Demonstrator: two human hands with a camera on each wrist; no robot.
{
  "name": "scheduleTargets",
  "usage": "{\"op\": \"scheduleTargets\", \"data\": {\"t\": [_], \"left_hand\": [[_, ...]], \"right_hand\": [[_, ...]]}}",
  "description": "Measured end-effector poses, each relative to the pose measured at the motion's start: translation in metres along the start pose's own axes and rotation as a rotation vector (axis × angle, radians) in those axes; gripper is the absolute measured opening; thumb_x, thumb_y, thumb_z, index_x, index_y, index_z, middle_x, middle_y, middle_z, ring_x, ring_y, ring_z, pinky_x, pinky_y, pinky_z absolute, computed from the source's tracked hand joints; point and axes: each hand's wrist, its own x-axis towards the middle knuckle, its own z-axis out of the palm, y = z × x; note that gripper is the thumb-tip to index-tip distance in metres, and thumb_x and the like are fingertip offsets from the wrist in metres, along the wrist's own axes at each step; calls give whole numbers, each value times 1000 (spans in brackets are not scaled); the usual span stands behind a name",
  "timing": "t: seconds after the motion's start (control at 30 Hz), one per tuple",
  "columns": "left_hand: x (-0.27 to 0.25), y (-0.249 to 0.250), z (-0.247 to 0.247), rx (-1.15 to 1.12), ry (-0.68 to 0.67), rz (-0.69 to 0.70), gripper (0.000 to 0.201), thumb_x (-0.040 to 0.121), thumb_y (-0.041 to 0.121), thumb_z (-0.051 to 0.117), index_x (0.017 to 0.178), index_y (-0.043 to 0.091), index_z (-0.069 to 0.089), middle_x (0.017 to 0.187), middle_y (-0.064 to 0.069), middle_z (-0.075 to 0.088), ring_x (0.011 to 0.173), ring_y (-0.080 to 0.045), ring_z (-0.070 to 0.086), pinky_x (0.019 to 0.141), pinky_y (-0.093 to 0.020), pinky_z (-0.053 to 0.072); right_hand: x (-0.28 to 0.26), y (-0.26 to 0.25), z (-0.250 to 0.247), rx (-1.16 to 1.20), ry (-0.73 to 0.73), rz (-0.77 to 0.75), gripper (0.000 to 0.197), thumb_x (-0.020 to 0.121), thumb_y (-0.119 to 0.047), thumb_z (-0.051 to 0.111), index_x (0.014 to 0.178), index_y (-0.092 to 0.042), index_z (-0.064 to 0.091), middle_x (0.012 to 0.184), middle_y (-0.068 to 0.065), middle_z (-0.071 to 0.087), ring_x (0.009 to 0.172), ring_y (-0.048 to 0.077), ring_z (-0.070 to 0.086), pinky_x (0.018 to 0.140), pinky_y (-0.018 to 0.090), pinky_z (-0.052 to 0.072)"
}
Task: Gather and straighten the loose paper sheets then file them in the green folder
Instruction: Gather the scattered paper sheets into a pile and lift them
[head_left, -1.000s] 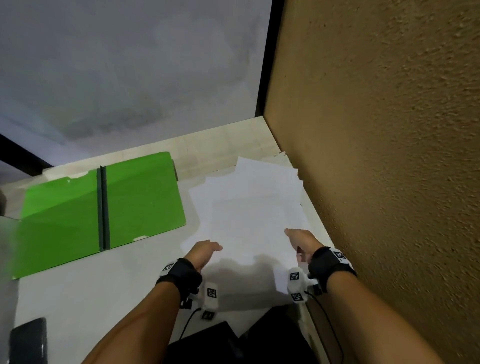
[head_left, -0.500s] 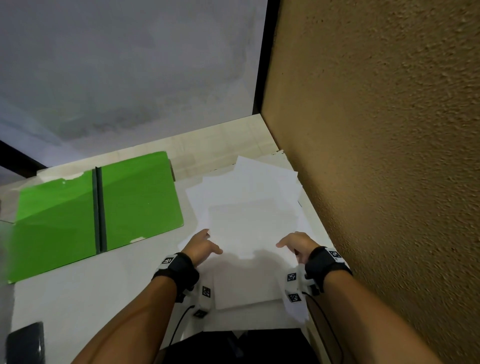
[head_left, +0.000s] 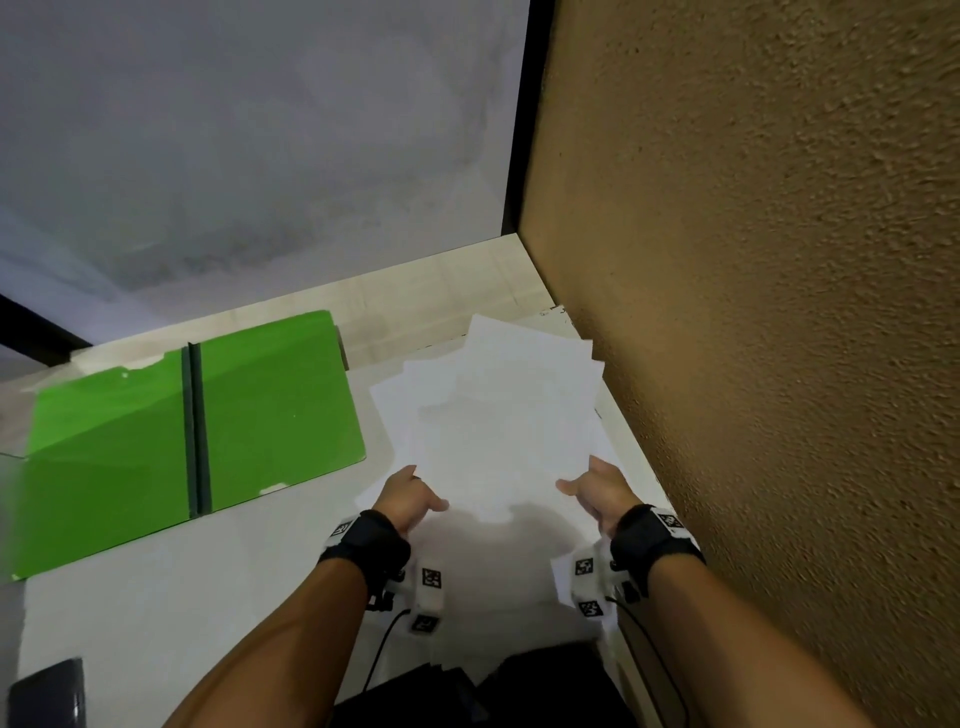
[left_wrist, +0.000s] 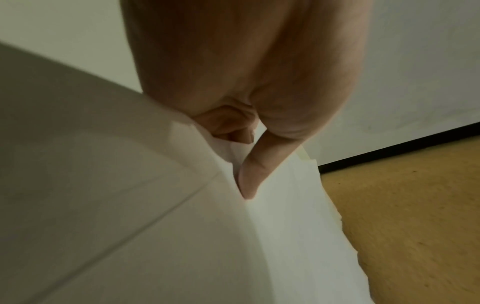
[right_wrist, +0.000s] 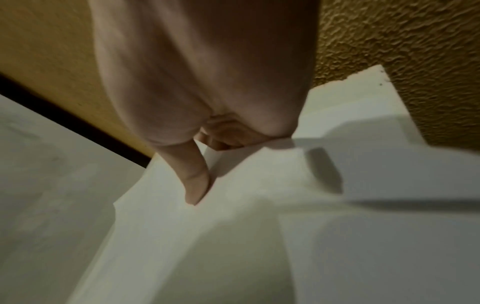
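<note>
Left hand (head_left: 408, 493) pinching left edge of paper stack (head_left: 498, 415), thumb on top, fingers curled under. Right hand (head_left: 597, 488) same deal on right edge. Sheets thin, white, fanned messy, long axis running away from person, beside rough tan wall (head_left: 753, 312). Green folder (head_left: 197, 431) lying open flat, left of stack, on white table (head_left: 156, 597).
</note>
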Motion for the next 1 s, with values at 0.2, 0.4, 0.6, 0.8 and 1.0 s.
{"op": "scheduleTargets", "data": {"t": [0.2,0.4,0.6,0.8,1.0], "left_hand": [[-29,31,1,-216,28,180,51,82,-24,59,122,6,54,92,-15,68,90,-18,58,82,-20,43],[-48,64,-6,-319,16,310,51,84,-12,65,129,9,50,66,6,59,47,-3,48,68,-27,40],[-57,101,-25,-405,-18,460,15,97,16,58,84,22,56,62,5,43,49,-8,36,42,-17,31],[-77,113,-31,-220,-9,567,14,97,19,57,84,14,59,72,-4,49,58,-12,45,52,-21,37],[-85,96,-31,-66,-57,516,33,94,14,59,64,16,49,60,2,44,59,-15,45,58,-25,40]], "right_hand": [[-9,-34,-7,200,5,-246,42,87,12,65,119,-14,71,118,3,76,118,27,66,110,43,46],[-37,-79,-5,266,31,-439,39,89,17,59,110,-14,70,109,1,75,104,17,70,97,30,52],[-66,-120,-15,314,37,-556,30,91,18,56,97,-10,63,74,-13,76,70,-2,72,63,10,53],[-65,-121,-20,376,42,-511,35,92,10,60,122,-8,68,119,9,75,114,27,70,101,43,52],[-67,-112,-24,429,83,-403,33,95,6,59,125,-6,66,121,13,74,114,32,69,103,53,51]]}}
